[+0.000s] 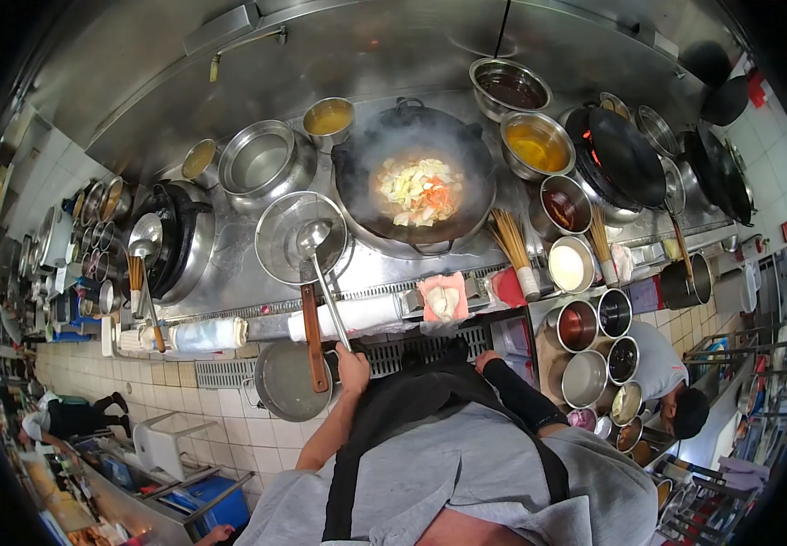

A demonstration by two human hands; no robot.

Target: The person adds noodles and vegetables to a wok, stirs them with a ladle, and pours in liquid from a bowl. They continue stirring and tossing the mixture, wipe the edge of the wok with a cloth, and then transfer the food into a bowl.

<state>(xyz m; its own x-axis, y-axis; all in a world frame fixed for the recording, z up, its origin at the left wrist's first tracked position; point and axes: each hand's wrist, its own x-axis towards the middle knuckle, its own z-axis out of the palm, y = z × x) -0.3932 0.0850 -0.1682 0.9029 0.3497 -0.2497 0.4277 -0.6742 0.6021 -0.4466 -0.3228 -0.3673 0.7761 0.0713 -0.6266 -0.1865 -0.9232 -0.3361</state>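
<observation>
My left hand (353, 368) is closed round the end of a long-handled metal ladle (328, 296). The ladle's bowl rests over a round strainer (292, 238), whose wooden handle points down toward me. In the middle of the range, a steaming black wok (371, 215) holds chopped pale cabbage and orange carrot pieces (418, 191). My right hand (486, 361) is low by the range's front edge, fingers curled; anything inside them is hidden. A folded pink cloth (442, 297) lies on the edge between my hands and the wok.
Metal bowls of yellow liquid (539, 146) and dark sauce (512, 89) stand right of the wok. A pot (257, 156) stands left. Bamboo brushes (514, 246) lean nearby. Seasoning containers (585, 378) crowd my right side. Another person (653, 364) bends over at the right.
</observation>
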